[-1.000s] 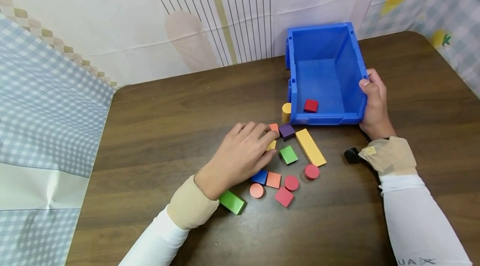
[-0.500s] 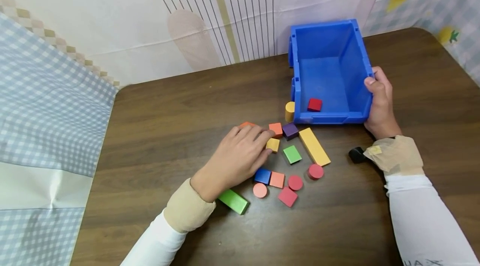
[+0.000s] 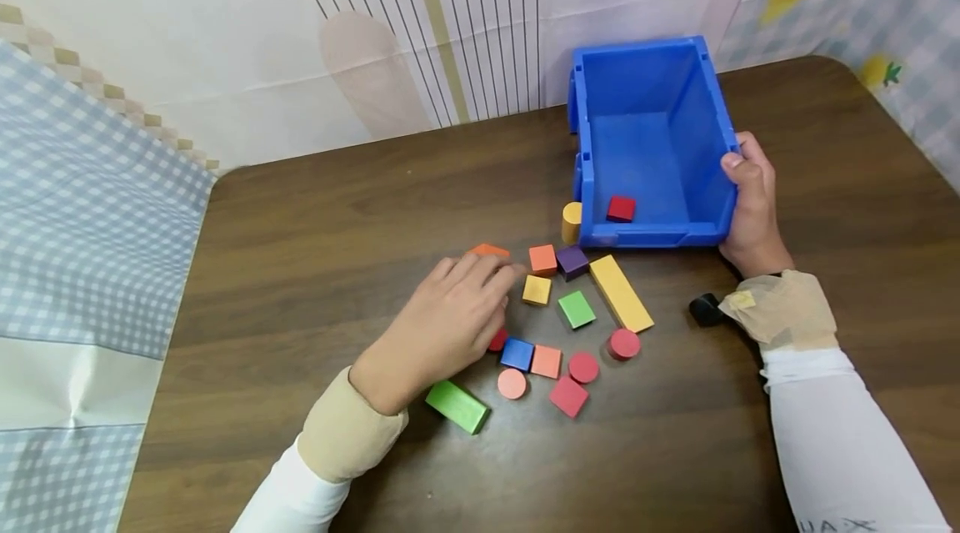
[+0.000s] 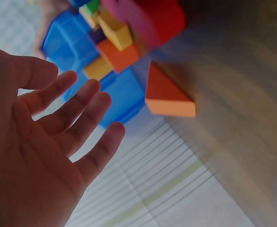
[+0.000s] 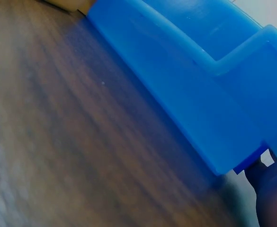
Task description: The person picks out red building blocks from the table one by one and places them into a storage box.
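My left hand (image 3: pixel 438 324) hovers over the left side of scattered wooden blocks. In the left wrist view its fingers (image 4: pixel 81 109) are loosely bent, with nothing between them. An orange triangular block (image 4: pixel 164 97) lies beyond the fingertips. Right of this hand are a yellow cube (image 3: pixel 536 290) and an orange cube (image 3: pixel 542 260). Part of a red block (image 3: pixel 497 339) peeks out below the hand. With thumb over the rim, my right hand (image 3: pixel 752 212) grips the right wall of a blue plastic bin (image 3: pixel 656 236). One red block (image 3: pixel 621 208) lies inside the bin.
A yellow cylinder (image 3: pixel 571 223) stands against the bin's left side. In front lie a purple block (image 3: pixel 572 262), a long yellow block (image 3: pixel 621 294), a green block (image 3: pixel 577 309), a blue block (image 3: pixel 517 354), a long green block (image 3: pixel 458 407) and several red and pink pieces.
My left hand has drawn back left from the yellow and orange cubes, uncovering them, the orange triangular block and part of a red block. My right hand still holds the bin in place.
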The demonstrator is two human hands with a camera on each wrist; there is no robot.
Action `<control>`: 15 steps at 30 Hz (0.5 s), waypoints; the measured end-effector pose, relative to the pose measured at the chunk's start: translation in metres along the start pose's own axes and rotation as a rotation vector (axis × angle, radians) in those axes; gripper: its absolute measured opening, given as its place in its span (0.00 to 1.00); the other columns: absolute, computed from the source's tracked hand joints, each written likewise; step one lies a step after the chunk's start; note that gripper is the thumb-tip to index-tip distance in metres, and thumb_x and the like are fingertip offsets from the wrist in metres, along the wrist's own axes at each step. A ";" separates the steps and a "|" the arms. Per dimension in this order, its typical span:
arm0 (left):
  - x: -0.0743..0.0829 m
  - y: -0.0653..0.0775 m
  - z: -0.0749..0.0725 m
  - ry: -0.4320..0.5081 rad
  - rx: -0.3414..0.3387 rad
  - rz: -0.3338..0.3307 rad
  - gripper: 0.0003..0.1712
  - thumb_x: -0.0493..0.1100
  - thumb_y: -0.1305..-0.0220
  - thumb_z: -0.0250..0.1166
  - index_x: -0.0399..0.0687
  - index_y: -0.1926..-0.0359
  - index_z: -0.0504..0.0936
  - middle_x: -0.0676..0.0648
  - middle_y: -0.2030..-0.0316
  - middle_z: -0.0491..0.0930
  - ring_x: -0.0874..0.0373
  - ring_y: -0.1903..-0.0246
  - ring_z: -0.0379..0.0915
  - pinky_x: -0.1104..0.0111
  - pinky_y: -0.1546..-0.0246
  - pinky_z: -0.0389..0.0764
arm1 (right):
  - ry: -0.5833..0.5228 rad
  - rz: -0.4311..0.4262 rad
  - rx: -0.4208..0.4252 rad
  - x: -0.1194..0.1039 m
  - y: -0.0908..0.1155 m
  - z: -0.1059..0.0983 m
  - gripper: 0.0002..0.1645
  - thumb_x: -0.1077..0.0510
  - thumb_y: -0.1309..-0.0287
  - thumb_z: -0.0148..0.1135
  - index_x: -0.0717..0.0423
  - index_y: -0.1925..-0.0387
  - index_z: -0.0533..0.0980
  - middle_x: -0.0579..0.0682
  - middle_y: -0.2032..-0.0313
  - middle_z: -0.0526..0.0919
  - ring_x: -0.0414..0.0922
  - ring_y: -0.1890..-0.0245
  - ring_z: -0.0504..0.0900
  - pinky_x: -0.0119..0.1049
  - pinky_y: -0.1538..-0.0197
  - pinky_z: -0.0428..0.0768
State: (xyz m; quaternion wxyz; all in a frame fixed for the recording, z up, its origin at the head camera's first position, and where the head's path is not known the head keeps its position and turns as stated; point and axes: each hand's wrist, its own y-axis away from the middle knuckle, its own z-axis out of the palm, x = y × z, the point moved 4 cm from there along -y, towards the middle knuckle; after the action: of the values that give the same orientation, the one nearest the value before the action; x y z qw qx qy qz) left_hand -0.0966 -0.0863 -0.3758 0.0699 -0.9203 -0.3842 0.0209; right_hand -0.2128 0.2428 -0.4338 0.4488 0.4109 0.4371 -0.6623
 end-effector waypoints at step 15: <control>-0.010 0.012 -0.008 0.059 -0.017 -0.050 0.24 0.47 0.33 0.50 0.51 0.37 0.73 0.50 0.43 0.73 0.54 0.47 0.68 0.59 0.49 0.70 | 0.008 0.017 -0.001 0.000 0.000 0.001 0.16 0.52 0.45 0.50 0.58 0.59 0.73 0.57 0.53 0.74 0.52 0.54 0.71 0.40 0.55 0.70</control>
State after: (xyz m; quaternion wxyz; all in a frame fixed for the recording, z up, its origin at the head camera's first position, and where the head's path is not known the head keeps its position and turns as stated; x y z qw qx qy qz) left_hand -0.0946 -0.1027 -0.3697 0.0738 -0.9113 -0.4049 -0.0112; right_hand -0.2134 0.2423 -0.4339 0.4529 0.4171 0.4355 -0.6567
